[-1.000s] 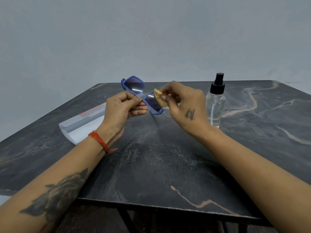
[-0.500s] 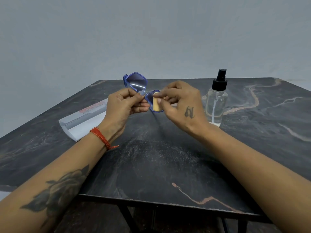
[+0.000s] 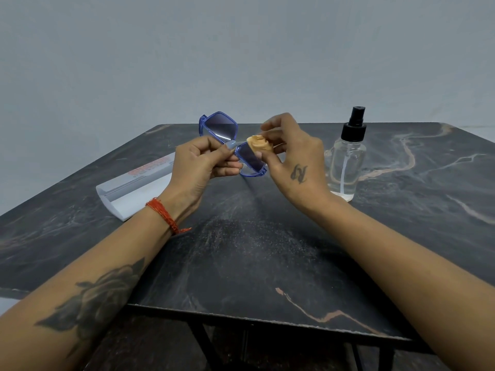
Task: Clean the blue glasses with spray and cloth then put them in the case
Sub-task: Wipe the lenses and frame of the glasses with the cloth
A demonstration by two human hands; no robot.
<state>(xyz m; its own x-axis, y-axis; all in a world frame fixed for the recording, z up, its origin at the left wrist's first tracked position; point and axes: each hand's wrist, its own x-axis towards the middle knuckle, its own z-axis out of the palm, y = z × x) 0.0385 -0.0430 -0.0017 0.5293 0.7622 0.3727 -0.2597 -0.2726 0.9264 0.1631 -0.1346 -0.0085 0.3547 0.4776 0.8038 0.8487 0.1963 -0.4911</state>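
The blue glasses [image 3: 219, 128] are held up above the table, tilted, with one lens high at the left and the other lower at the right. My left hand [image 3: 199, 167] pinches them at the bridge. My right hand [image 3: 292, 159] holds a small bunched orange cloth [image 3: 258, 143] against the upper edge of the lower lens. The open white case [image 3: 134, 186] lies on the table to the left of my left hand. The clear spray bottle [image 3: 347, 162] with a black pump top stands to the right of my right hand.
The dark marbled table [image 3: 254, 258] has its front edge close to me, with black metal legs below. A plain grey wall stands behind it.
The cloth has moved from the face of the lower lens up to its top edge, and my right fingers have spread. The glasses stay in my left hand's pinch.
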